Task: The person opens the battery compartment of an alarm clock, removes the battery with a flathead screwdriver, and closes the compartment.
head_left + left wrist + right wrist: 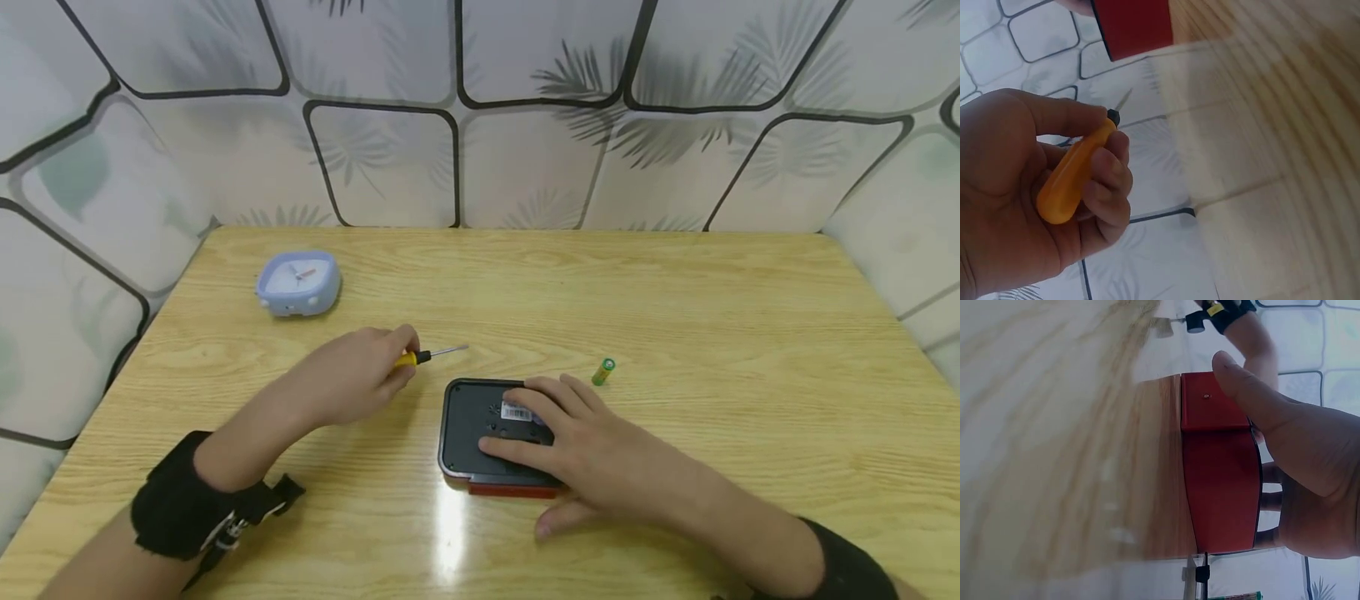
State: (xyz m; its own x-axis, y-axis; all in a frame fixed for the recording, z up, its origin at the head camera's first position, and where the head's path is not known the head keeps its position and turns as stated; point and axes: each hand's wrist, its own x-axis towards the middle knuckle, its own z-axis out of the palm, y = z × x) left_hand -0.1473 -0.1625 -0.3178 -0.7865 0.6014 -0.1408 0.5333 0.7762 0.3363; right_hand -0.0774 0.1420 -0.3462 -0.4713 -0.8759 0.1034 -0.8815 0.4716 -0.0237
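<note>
My left hand [352, 375] grips a screwdriver [407, 359] by its yellow handle, the thin metal shaft pointing right. In the left wrist view the fingers wrap round the orange-yellow handle [1071, 181], and the tip touches nothing. A red box-shaped device [1221, 481] lies on the table with its black underside [468, 425] facing up. On that underside is a white barcode label [516, 412]. Across its right part rests my right hand [592, 442], fingers spread and the thumb off the near side. The hand hides the right end of the device.
A small green-and-yellow battery [603, 372] stands behind the right hand. Toward the back left of the wooden table [712, 333] sits a pale blue alarm clock [298, 283]. A patterned wall covering [525, 167] rises at the table's back edge.
</note>
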